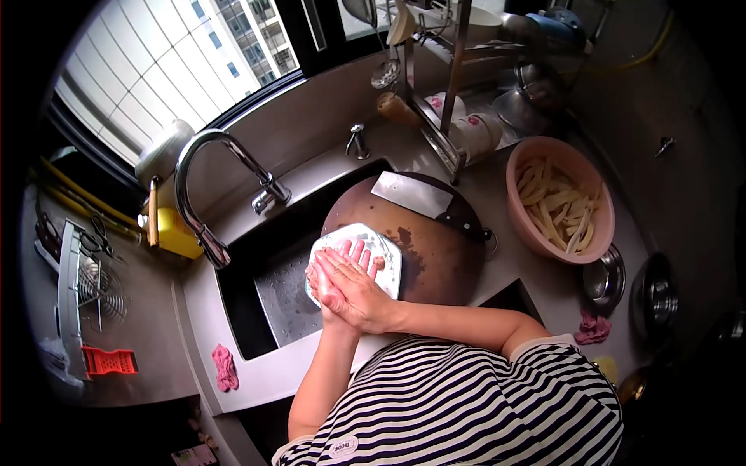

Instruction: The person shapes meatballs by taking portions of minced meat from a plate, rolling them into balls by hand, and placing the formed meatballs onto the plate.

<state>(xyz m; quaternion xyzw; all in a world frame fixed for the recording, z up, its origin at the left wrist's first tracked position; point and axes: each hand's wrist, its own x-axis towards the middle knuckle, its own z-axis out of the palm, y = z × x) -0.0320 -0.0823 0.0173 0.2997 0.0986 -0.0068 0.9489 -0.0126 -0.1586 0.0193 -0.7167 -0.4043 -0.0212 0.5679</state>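
Over a white plate (392, 272) with a patterned surface, my two hands are pressed palm to palm. My left hand (359, 253) is underneath, palm up, with its fingers stretched and apart. Across its palm lies my right hand (356, 295), flat, fingers pointing up and to the left. Whatever may be between the palms is hidden. The plate rests on a round brown board (443, 268) that partly covers the sink. On the board's far side is a cleaver (412, 194) with a black handle.
A chrome faucet (186, 167) arches over the black sink (284, 268). To the right stands a pink basin (517, 206) of pale strips, near metal bowls (604, 279). A dish rack (447, 147) is behind. Pink cloths (225, 368) and an orange grater (110, 361) lie around.
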